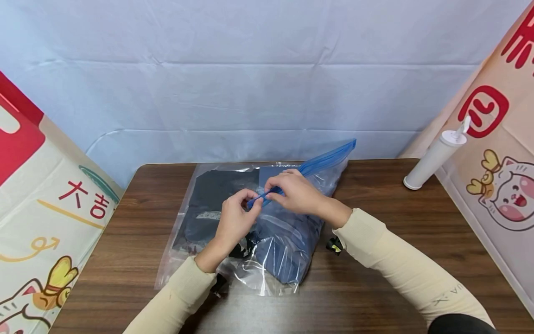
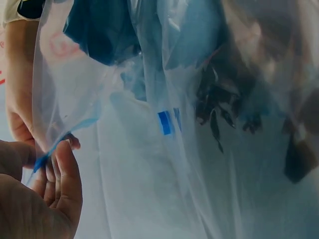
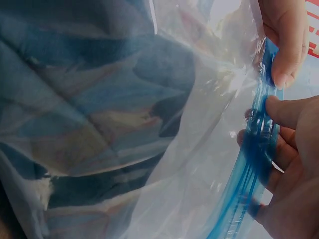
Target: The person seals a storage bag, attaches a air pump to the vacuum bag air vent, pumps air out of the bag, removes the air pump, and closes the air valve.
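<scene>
A clear zip bag [image 1: 329, 185] holding folded dark blue cloth [image 1: 283, 246] lies slanted, its blue zip strip [image 1: 329, 157] raised toward the back right. My left hand [image 1: 233, 218] pinches the near left end of that strip between thumb and fingers. Close beside it, my right hand [image 1: 298, 192] grips the same strip, thumb on one face and fingers behind, as the right wrist view shows along the blue seal [image 3: 256, 134]. Through the film in the left wrist view, bluish cloth [image 2: 107, 30] shows above the hands.
Left of and partly under the zip bag lies another clear bag [image 1: 173, 266] with black cloth [image 1: 223, 188] inside. A white cylinder with a handle [image 1: 431, 160] stands at the table's back right corner. Printed cloth panels [image 1: 500, 171] flank the wooden table [image 1: 125, 246]; a pale curtain [image 1: 250, 93] hangs behind.
</scene>
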The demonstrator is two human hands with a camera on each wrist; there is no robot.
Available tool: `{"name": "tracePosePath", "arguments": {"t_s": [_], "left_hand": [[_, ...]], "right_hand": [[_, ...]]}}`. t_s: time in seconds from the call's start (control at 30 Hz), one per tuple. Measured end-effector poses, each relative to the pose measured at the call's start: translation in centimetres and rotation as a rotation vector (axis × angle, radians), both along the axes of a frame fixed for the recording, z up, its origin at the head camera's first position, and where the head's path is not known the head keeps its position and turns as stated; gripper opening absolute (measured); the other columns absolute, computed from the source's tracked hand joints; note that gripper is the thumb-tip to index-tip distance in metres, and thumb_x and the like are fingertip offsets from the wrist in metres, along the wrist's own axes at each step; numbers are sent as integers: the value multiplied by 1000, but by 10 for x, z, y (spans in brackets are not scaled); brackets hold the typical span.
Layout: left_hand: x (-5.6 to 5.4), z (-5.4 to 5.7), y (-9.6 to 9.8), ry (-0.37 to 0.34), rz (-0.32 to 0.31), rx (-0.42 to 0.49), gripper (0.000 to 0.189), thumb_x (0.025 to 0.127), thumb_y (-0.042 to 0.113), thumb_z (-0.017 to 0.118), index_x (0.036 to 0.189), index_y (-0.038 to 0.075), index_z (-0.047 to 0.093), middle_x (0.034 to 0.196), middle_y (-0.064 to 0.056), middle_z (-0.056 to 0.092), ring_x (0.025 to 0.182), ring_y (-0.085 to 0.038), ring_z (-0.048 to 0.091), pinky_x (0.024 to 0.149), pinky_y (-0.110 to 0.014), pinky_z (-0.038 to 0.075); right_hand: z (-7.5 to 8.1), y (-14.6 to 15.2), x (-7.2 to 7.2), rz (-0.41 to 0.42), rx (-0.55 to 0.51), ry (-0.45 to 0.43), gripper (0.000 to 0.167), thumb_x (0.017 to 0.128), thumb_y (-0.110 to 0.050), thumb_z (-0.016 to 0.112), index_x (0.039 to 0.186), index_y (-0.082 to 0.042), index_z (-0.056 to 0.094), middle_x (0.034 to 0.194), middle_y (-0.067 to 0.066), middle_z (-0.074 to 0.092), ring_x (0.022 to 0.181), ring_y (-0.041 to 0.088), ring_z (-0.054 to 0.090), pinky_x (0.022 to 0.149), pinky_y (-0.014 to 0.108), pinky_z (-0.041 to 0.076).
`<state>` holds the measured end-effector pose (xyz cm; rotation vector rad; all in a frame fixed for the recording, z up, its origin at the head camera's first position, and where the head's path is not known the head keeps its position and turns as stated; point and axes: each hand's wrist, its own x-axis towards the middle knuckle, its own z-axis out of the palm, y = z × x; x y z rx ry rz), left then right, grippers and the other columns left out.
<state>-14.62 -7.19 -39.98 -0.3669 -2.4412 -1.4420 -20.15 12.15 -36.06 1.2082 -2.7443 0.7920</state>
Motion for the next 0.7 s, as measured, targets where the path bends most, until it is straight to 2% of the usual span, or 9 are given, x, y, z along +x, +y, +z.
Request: {"name": "tracePosePath", "arguments": {"t_s": [0.17,0.3,0.43,0.53,0.7], "left_hand": [[1,3,4,28,32,-65,9,95,9,72,87,6,70,83,-5,62,65,-14,53,57,-26,44],[3,2,6,35,55,-83,11,96,10,71,86,6,69,81,-5,61,60,-14,50,54,-26,42],[3,0,7,62,70,-76,11,95,8,72,85,6,69,79,-4,61,58,-12,49,52,-25,41],[2,-1,5,63,61,-68,10,93,6,72,84,6,68,76,-4,59,56,-11,49,51,-25,41],[0,2,4,24,21,-62,5,93,6,71,88,7,70,75,-3,60,56,-12,51,51,-25,44]], "right_hand": [[-3,0,2,-4,-15,18,6,94,-12,75,99,-16,73,93,-5,73,84,14,66,115,56,32],[-6,0,3,-1,-2,86,2,97,-15,71,97,-15,73,92,-4,72,89,18,67,114,56,34],[-8,-1,5,-12,7,151,4,98,-16,70,96,-15,73,91,-3,72,93,19,66,111,54,36],[-8,-2,5,-30,-7,126,5,98,-18,71,97,-15,74,92,-4,73,93,19,66,111,53,36],[-5,0,5,-39,-22,40,4,96,-16,73,99,-14,73,94,-4,73,94,19,66,111,54,34]]}}
